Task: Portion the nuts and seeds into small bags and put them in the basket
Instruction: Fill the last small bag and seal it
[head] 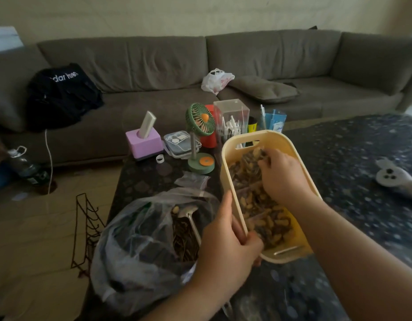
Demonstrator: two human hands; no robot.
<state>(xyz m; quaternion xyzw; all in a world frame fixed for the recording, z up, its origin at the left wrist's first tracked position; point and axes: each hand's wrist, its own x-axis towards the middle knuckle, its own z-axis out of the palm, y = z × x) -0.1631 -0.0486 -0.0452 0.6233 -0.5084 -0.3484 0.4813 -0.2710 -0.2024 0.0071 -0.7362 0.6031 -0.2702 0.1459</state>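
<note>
A cream plastic basket (pixel 279 140) sits tilted on the dark table, filled with several small clear bags of peanuts and seeds (pixel 267 218). My left hand (pixel 226 242) grips the basket's near left rim. My right hand (pixel 281 174) reaches inside the basket, fingers curled on one of the small bags near the far end. To the left lies a big clear plastic bag (pixel 135 246) of dark seeds and peanuts with a metal spoon (pixel 188 216) resting in it. Empty small zip bags (pixel 192 179) lie behind it.
At the table's far edge stand a green desk fan (pixel 200 135), a pink tissue box (pixel 143 141), a clear box of white items (pixel 230 119) and a flat lidded container (pixel 177 142). A grey sofa (pixel 200 66) runs behind. A wire rack (pixel 84 230) stands on the floor at left.
</note>
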